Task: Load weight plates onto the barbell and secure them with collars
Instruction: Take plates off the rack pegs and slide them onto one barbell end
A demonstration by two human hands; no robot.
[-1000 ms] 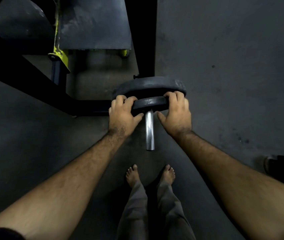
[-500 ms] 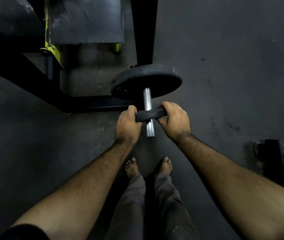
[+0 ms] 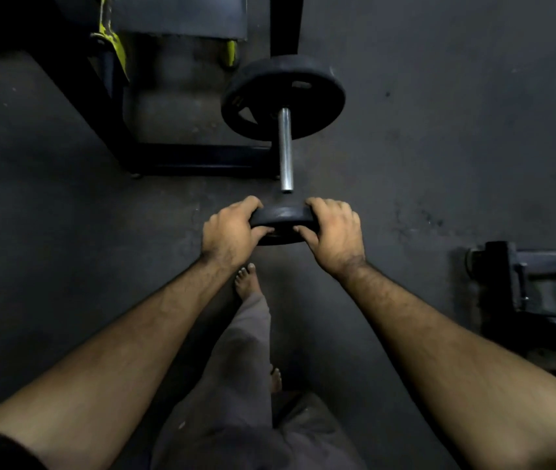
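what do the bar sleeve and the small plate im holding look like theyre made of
Bar sleeve: bare metal, probably steel, with a bright silvery sheen and highlights along its length. Small plate: matte black with a dull, rounded rim, which suggests a rubber coating or painted iron; the dim light leaves that open.

Dim, low-contrast exposure throughout. Brightest on forearms at the lower edge and on the bar (image 3: 284,149), which carries a soft sheen. Deep shadow in upper-left corner. Wide-angle stretching at the edges. Soft, grainy detail overall.
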